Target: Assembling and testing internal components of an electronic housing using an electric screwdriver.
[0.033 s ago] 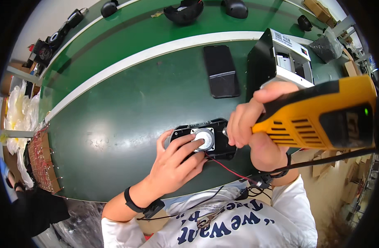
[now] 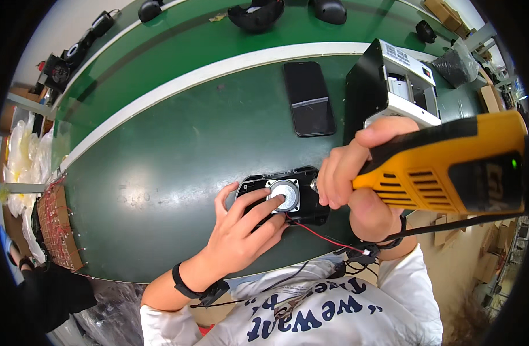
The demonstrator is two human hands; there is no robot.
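Note:
A black plastic housing (image 2: 254,185) lies on the green bench near its front edge. Set in its middle is a round speaker (image 2: 285,192) on a square metal frame, with red and black wires (image 2: 310,229) running off to the right. My left hand (image 2: 237,230) rests on the housing with fingers spread, fingertips on the speaker. In my right hand (image 2: 356,179) is a yellow and black electric screwdriver (image 2: 443,167), held around its front end. Its metal nose (image 2: 314,184) points at the housing's right part; I cannot make out the bit or a screw.
Beyond my hands lies a black phone (image 2: 309,99). A black and white box-shaped machine (image 2: 394,86) stands at the back right. A brown box with red wires (image 2: 58,228) sits at the left edge. Black shells (image 2: 256,16) rest on the far strip. A black cable (image 2: 454,224) trails from the right.
The rear of the screwdriver has tipped slightly nearer to me. My left hand and the housing stay in place.

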